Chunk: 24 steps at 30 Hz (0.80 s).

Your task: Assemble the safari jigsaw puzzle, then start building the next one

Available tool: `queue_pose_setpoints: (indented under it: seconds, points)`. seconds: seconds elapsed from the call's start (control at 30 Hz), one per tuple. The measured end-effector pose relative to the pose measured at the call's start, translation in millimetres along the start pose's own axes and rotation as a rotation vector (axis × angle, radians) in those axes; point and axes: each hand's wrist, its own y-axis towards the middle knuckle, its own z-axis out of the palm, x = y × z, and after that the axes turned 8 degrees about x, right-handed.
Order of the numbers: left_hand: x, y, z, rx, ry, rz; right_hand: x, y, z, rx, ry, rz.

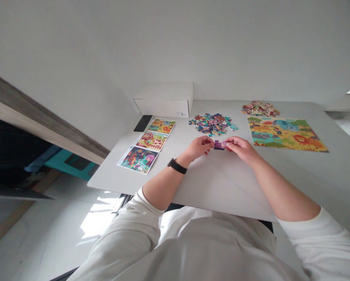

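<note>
My left hand point(199, 146) and my right hand point(240, 147) meet over the grey table point(222, 183), both pinching small purple puzzle pieces point(219, 145) held together between their fingertips. A black watch sits on my left wrist. Just beyond the hands lies a heap of loose colourful puzzle pieces point(212, 123).
A finished animal puzzle point(284, 134) lies at the right, with a smaller pile of pieces point(259, 109) behind it. Three picture cards point(148, 145) lie in a row at the left, beside a black phone point(143, 123). A white box point(165, 99) stands against the wall.
</note>
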Motion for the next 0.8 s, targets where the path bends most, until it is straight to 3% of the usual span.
queue_pose_setpoints:
  seconds: [0.2, 0.5, 0.67, 0.8]
  points:
    - [-7.3, -4.1, -0.5, -0.034, -0.123, -0.043, -2.0, 2.7, -0.3, 0.02, 0.036, 0.0]
    - [-3.7, -4.3, 7.1, 0.072, -0.104, -0.085, 9.9, 1.6, 1.4, -0.005, 0.119, -0.004]
    - [-6.6, -6.4, 3.2, 0.084, -0.017, -0.051, 21.2, -4.3, -33.3, -0.063, -0.014, 0.023]
    - [-5.7, -4.7, 1.3, 0.045, -0.018, -0.047, 18.5, -14.2, -65.7, 0.089, -0.305, 0.19]
